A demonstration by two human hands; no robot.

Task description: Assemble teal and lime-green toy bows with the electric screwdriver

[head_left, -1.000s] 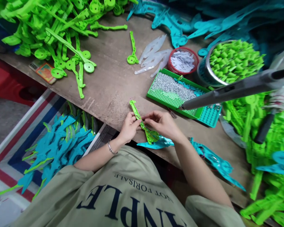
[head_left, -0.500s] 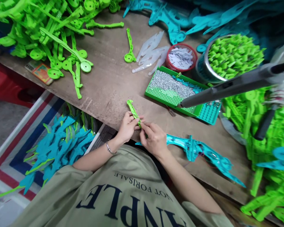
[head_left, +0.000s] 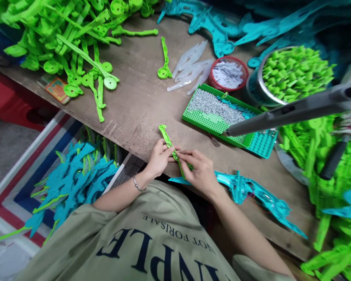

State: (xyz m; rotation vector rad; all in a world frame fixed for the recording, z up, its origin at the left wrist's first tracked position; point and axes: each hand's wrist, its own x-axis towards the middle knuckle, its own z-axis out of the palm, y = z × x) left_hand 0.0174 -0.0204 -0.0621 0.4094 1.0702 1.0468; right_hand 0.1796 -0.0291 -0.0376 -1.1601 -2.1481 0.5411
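Note:
Close to the table's front edge, my left hand (head_left: 160, 158) is closed around a long, narrow green plastic part (head_left: 167, 139), whose hooked end points away from me. My right hand (head_left: 199, 169) is closed at the near end of that part, thumb and fingertips together against it. Whether a small piece sits between the right fingertips cannot be seen. Behind my right hand lies a turquoise plastic shell (head_left: 248, 187) with thin wires in it, its pointed tip (head_left: 177, 180) showing below my fingers.
A green tray (head_left: 193, 116) of small metal screws stands ahead, a grey screwdriver-like tool (head_left: 280, 111) hanging over it. Behind are a red basket (head_left: 213, 78) and a metal pot (head_left: 261, 84) of green pieces. Green parts (head_left: 76, 50) heap at left; a box (head_left: 6, 199) holds turquoise assemblies.
My right hand has shifted slightly right along the near end of the green part, and more of that part now shows. The whole view has moved slightly.

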